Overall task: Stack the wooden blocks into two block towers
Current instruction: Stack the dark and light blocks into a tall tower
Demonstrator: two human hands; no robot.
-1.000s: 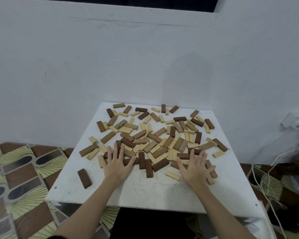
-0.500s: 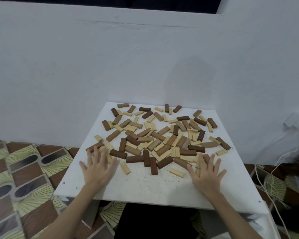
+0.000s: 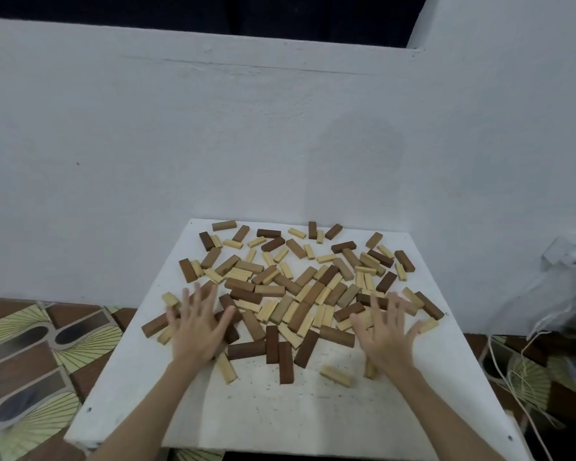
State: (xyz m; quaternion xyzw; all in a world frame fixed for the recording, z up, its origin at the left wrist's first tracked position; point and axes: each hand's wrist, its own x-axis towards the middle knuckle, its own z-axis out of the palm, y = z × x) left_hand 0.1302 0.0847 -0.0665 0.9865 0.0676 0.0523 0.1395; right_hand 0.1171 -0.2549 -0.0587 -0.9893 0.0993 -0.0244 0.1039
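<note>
Head-worn view, forward and down over the white table (image 3: 246, 410).

A home: patterned floor tiles (image 3: 30, 354), whitewashed wall (image 3: 213, 144).

blocks (image 3: 300, 294): wood, matt, 3 tones by my eye
table (image 3: 280, 410): white painted top, rough, speckled
wall (image 3: 213, 144): matt white plaster

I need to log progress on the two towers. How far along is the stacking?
Done: nothing stacked; the wooden blocks lie scattered flat on the white table, with no tower started. In hand: the left hand and right hand are spread with straight fingers over the near edges of the pile, gripping no block. Left: both towers.
</note>
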